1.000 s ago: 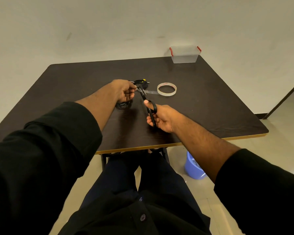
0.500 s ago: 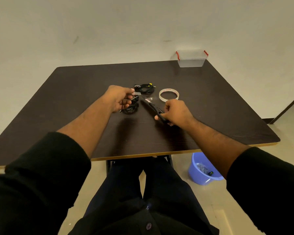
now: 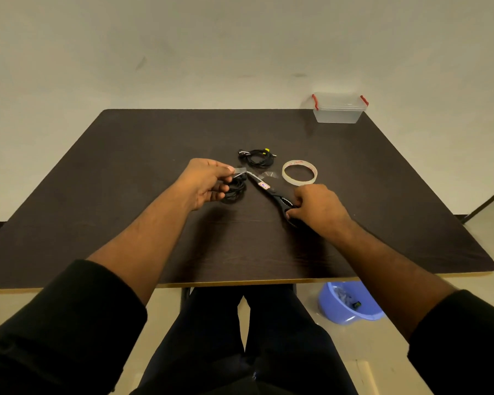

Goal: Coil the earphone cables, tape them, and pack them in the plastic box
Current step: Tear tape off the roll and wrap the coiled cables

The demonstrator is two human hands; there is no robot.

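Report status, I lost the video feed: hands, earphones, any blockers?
Left hand pinches tape piece, holds coiled earphones. Right hand on scissors. Plastic box shut.

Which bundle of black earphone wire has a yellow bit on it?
The coiled black earphone cable lying farther back on the dark table, untouched. The other black coil, in the left hand, shows no yellow.

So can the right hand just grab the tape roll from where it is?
Probably yes. The tape roll lies flat on the table just beyond the right hand, with nothing between them. But that hand grips the scissors, so it would likely need to let go first.
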